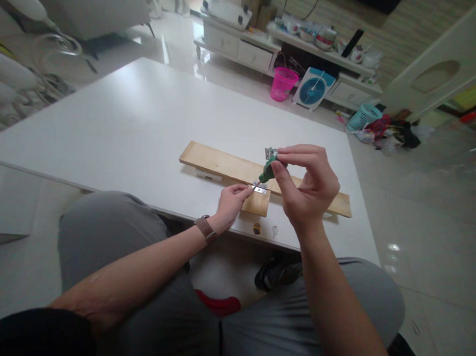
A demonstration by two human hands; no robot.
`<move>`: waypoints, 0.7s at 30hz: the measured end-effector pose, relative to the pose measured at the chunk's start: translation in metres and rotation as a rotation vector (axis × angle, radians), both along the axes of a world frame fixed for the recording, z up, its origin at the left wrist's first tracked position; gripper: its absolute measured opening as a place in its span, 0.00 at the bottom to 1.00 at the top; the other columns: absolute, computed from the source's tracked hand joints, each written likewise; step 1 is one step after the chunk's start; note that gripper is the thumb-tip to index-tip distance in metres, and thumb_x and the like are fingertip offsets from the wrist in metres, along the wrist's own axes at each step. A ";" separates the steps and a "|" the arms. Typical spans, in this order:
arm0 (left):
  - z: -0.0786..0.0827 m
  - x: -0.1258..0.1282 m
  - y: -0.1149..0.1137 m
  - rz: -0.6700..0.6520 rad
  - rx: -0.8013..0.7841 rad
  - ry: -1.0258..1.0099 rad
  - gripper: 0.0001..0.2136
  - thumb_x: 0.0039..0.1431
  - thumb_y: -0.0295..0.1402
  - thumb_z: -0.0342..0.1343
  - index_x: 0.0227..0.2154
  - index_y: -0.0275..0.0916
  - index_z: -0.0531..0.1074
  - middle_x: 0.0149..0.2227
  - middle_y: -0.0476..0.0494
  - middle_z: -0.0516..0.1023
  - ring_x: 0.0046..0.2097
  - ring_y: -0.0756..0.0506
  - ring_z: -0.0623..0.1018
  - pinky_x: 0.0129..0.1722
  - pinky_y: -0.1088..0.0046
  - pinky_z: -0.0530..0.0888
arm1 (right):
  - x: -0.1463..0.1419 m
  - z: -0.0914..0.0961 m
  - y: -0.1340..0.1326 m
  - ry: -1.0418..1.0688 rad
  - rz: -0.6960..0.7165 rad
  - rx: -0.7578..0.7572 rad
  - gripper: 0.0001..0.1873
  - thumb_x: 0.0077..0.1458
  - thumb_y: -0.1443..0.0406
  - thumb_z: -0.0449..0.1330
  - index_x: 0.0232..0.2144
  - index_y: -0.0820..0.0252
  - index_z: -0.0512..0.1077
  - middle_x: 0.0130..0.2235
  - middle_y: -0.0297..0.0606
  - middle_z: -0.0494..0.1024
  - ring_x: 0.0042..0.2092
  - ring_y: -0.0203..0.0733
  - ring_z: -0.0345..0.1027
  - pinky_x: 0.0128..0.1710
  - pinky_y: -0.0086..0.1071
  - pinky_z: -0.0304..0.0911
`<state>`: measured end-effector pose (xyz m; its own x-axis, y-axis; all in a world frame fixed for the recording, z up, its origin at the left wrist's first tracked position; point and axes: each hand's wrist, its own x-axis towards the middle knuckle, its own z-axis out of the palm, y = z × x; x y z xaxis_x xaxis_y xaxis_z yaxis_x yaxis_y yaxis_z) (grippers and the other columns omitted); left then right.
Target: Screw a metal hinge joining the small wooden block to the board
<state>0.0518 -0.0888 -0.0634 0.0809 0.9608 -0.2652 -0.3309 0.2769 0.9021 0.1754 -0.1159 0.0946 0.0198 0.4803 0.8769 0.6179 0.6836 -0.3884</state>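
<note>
My right hand (pixel 308 185) grips a screwdriver (pixel 267 170) by its green handle, the fingertips closed round the top end. The shaft slants down to the left toward a metal hinge (pixel 260 189). That hinge lies where a short wooden block (pixel 255 205) meets a long wooden board (pixel 223 163). My left hand (pixel 235 200) is closed in a pinch by the screwdriver's tip, at the block's left edge; whether it holds the shaft or a small screw I cannot make out. Beyond the board, partly behind my right fingers, lies another metal hinge (pixel 269 153).
The board rests raised on a white piece (pixel 208 174) on the white table (pixel 104 121). A small yellow sticker (pixel 257 228) and a clear small item (pixel 274 231) lie near the front edge. A pink basket (pixel 284 84) and a blue fan (pixel 314 88) stand on the floor beyond.
</note>
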 end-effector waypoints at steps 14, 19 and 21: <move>0.000 0.000 0.000 -0.002 0.030 -0.001 0.14 0.45 0.43 0.75 0.29 0.37 0.83 0.31 0.43 0.83 0.34 0.46 0.76 0.38 0.69 0.70 | 0.001 -0.003 -0.001 -0.006 0.058 -0.071 0.12 0.66 0.68 0.60 0.49 0.50 0.78 0.55 0.43 0.87 0.56 0.50 0.82 0.45 0.45 0.78; 0.001 0.000 0.000 0.000 0.021 -0.013 0.15 0.45 0.43 0.75 0.30 0.37 0.84 0.33 0.41 0.85 0.36 0.45 0.78 0.40 0.68 0.72 | 0.001 -0.003 0.000 -0.011 0.031 -0.062 0.09 0.66 0.67 0.63 0.47 0.50 0.78 0.50 0.41 0.86 0.51 0.48 0.82 0.42 0.43 0.77; 0.001 0.000 0.000 0.002 0.017 -0.015 0.14 0.45 0.42 0.75 0.29 0.37 0.84 0.33 0.41 0.85 0.36 0.44 0.78 0.40 0.68 0.72 | 0.001 -0.003 0.001 -0.007 0.000 -0.040 0.07 0.64 0.66 0.68 0.44 0.51 0.77 0.43 0.37 0.83 0.46 0.46 0.80 0.40 0.42 0.76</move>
